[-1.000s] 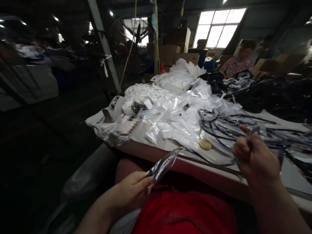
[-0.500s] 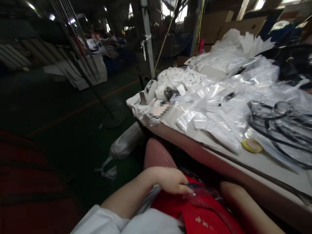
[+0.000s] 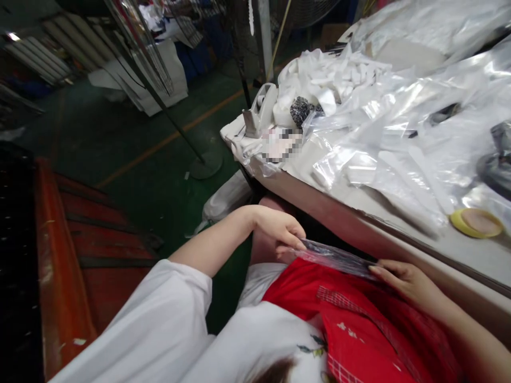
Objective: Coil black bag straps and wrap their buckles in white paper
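A narrow clear plastic bag (image 3: pixel 337 259) with something dark inside stretches between my two hands, above the red apron (image 3: pixel 295 282) on my lap. At its left end, my left hand (image 3: pixel 284 230) is closed, pinching the plastic between thumb and fingers. My right hand (image 3: pixel 399 275) grips the other end, thumb on top. What the dark contents are, I cannot make out. Both hands are just below the front edge of the worktable (image 3: pixel 303 186).
Clear plastic bags (image 3: pixel 383 133) heap over the table, with a yellow tape roll (image 3: pixel 477 222) near its front edge. A tape dispenser (image 3: pixel 257 114) stands at the left corner. On the floor are a round stand base (image 3: pixel 205 165) and a red slatted crate (image 3: pixel 107 250) at left.
My view has tilted down and shifted. Both hands have come up from my lap, and the plastic bag now shows pulled out between them; my right hand has come into sight.
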The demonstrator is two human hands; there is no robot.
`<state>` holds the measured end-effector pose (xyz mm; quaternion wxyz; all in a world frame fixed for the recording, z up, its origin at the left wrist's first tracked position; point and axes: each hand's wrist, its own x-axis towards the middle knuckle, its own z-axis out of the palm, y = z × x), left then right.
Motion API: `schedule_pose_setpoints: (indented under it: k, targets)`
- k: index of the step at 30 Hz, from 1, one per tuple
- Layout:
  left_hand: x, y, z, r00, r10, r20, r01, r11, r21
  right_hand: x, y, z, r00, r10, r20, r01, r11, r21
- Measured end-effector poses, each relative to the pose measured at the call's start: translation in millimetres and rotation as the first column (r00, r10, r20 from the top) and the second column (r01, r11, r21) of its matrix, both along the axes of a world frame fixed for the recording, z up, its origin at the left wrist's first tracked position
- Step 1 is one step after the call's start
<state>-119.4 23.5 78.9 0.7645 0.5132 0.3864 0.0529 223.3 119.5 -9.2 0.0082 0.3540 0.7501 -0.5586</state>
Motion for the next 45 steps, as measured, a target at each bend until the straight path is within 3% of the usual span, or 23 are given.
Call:
schedule_pose_setpoints:
  k: [2,4,10,14,17,21,26,30,36,41,43,45]
  targets:
    - [-16.4,-5.4,-2.5,0.996,0.038,-0.086,-0.042,0.998,-0.047,10.7,11.3,-15.9,0.999,0.015,0.051,-0.015,1.0,-0.001]
    - [-14.4,-8.3,-12.6,0.995,0.046,-0.087,-0.053,0.995,-0.083,4.5,11.1,-17.1,0.994,0.072,0.083,-0.07,0.997,-0.025]
    - [41.7,2.3,-49.3,0.986,0.106,0.131,-0.092,0.99,-0.108,-66.5,-18.3,29.2,0.971,0.204,-0.123,-0.215,0.973,-0.088]
    - [35.4,7.6,-57.7,0.983,0.027,0.184,-0.003,0.991,-0.131,-64.7,-8.0,22.5,0.986,0.157,-0.061,-0.163,0.982,-0.099]
    - [10.2,1.8,-59.9,0.991,0.017,0.133,0.004,0.988,-0.156,-37.0,9.4,4.0,0.998,0.064,0.003,-0.063,0.989,-0.13]
    - [-7.5,-8.7,-61.3,0.983,0.096,0.155,-0.056,0.967,-0.247,-14.3,17.6,-10.6,0.998,0.049,0.041,-0.041,0.982,-0.183]
    - [-5.6,-10.5,-65.7,0.93,0.236,0.283,-0.121,0.921,-0.37,-18.3,15.6,-15.3,0.999,0.021,0.05,-0.014,0.99,-0.141]
    - [-7.2,-9.9,-71.4,0.901,0.345,0.263,-0.199,0.867,-0.457,-21.6,15.7,-17.7,0.999,-0.025,0.036,0.03,0.988,-0.154]
    - [-11.2,-12.8,-72.2,0.911,0.379,0.165,-0.28,0.859,-0.427,-20.9,15.2,-19.5,0.998,-0.046,0.053,0.053,0.987,-0.148]
    - [-12.0,-18.1,-63.3,0.912,0.366,0.188,-0.29,0.896,-0.337,-19.0,16.7,-20.2,0.998,-0.037,0.043,0.042,0.992,-0.119]
    - [-11.9,-20.7,-59.9,0.881,0.411,0.236,-0.312,0.877,-0.365,-16.8,17.7,-20.3,0.999,0.003,0.035,0.001,0.995,-0.095]
    - [-10.0,-20.1,-55.2,0.774,0.548,0.317,-0.387,0.806,-0.449,-18.6,15.7,-19.3,0.998,0.056,0.025,-0.056,0.998,-0.023]
